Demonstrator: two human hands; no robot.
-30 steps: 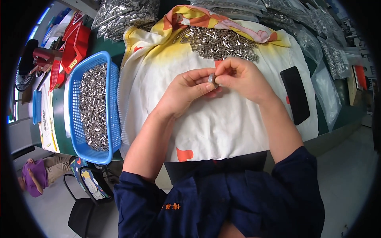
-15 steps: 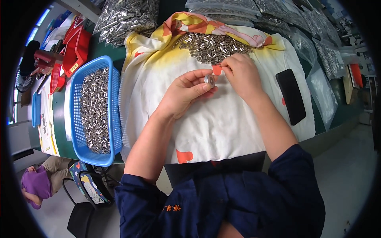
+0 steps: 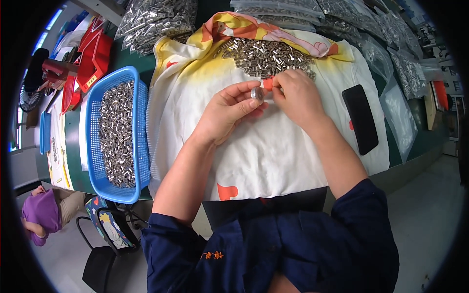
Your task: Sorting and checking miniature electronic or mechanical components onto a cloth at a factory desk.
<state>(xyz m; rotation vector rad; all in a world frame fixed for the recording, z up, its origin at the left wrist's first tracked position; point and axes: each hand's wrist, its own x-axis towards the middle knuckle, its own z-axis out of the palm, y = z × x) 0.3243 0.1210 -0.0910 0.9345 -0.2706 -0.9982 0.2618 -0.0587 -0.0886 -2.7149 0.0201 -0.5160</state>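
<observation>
Between the thumb and fingers of my left hand [image 3: 225, 113] is a small round metal piece [image 3: 257, 94], its ringed flat face turned to the right. My right hand [image 3: 299, 95] is closed in a pinch just right of it, over a red patch on the cloth. Whatever its fingertips hold is hidden or too small to name. Beyond both hands lies a heap of small silvery metal cylinders [image 3: 266, 56] on a white cloth [image 3: 273, 161] with yellow and red prints.
Left of the cloth stands a blue plastic basket [image 3: 141, 141] full of similar small metal parts. A black phone [image 3: 360, 119] lies on the right. Clear bags of metal parts [image 3: 156, 22] line the back. Red bins [image 3: 93, 61] and a seated person in purple [image 3: 41, 215] are at far left.
My right hand has come slightly nearer to me, away from the heap. The left hand stays nearly in place with the round metal piece. The person at far left has shifted.
</observation>
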